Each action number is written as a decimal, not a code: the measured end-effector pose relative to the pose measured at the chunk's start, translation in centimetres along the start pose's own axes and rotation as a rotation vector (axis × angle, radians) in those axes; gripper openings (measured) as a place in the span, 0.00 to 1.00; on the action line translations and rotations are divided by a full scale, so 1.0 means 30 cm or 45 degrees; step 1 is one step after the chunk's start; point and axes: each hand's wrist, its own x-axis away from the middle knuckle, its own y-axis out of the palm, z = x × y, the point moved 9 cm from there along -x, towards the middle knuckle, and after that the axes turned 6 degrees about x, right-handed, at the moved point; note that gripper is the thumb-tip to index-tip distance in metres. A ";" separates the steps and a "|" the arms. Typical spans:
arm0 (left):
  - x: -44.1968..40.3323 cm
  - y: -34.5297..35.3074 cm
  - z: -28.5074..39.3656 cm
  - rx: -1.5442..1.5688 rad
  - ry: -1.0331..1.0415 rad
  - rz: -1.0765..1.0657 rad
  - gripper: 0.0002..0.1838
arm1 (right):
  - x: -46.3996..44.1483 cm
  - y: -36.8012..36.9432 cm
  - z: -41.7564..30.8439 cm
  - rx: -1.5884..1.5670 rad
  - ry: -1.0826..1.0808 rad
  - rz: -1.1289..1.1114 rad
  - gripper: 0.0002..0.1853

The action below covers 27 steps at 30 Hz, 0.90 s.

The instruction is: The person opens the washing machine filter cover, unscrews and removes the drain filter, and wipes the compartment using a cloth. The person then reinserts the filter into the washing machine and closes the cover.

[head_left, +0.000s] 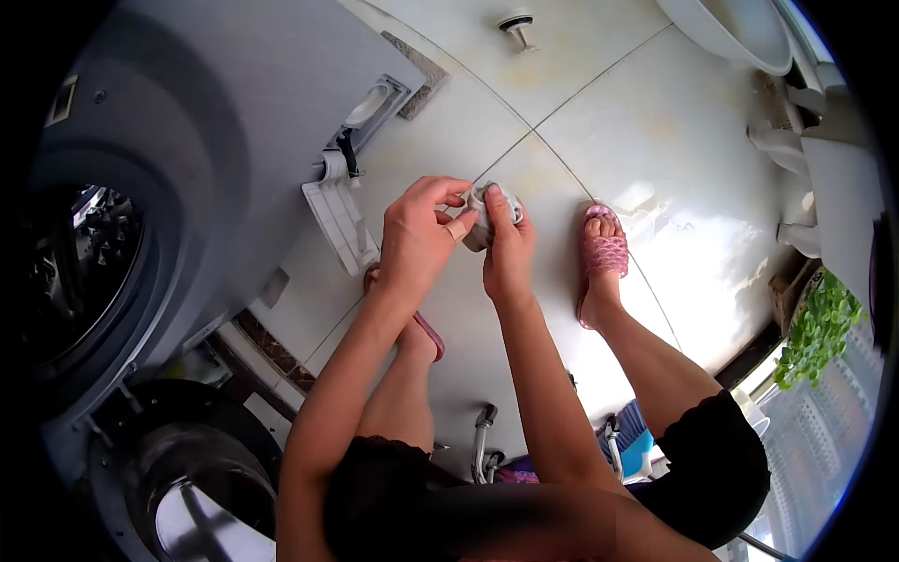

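A crumpled greyish-white piece (481,232), perhaps cloth or tissue, is between my two hands above the tiled floor. My right hand (510,242) grips it, thumb on top and fingers wrapped round its side. On its other side my left hand (423,232) has bent fingers, with thumb and fingertips at the piece's edge; a tan bandage is round one finger. What lies inside the piece is too small to tell.
A grey washing machine (225,122) stands at the left, its round door (178,468) open below. Its small flap (339,215) hangs open beside a recess (373,105). A white plug-like part (518,34) lies on the floor (562,112). Green leaves (822,330) are at the right.
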 end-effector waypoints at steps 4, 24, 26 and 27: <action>0.018 0.025 -0.044 -0.034 0.048 -0.002 0.13 | -0.026 0.044 0.033 -0.376 0.283 -0.129 0.19; 0.276 -0.365 -0.306 -0.698 -0.074 0.819 0.23 | -0.327 0.033 0.028 0.578 0.016 0.058 0.21; 0.265 -0.367 -0.309 -0.705 -0.072 0.763 0.23 | -0.340 0.045 0.048 0.568 0.011 0.046 0.22; 0.259 -0.362 -0.305 -0.707 -0.069 0.737 0.23 | -0.349 0.052 0.066 0.668 0.030 0.022 0.22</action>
